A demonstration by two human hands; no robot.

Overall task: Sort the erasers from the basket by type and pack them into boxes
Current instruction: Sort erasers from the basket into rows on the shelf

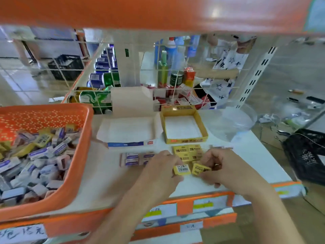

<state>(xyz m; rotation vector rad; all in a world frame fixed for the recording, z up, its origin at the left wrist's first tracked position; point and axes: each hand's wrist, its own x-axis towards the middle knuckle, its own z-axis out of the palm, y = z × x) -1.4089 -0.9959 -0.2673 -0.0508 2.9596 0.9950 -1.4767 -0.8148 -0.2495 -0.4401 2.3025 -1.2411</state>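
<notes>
An orange basket (82,155) at the left holds several purple-white and yellow erasers (40,154). On the white shelf lie a row of purple-white erasers (131,158) and a block of yellow erasers (187,151). Behind them stand an open white box (130,129) and an open yellow box (182,127), both with nothing inside. My left hand (161,169) pinches a yellow eraser (182,169) showing a barcode label. My right hand (226,166) pinches another yellow eraser (200,169). The two held erasers sit side by side just in front of the yellow block.
A clear plastic bowl (233,120) stands right of the yellow box. A wire grid (158,88) closes off the back of the shelf, with bottles and packets behind it. An orange shelf (158,13) overhangs above. A black crate (306,155) sits at the right.
</notes>
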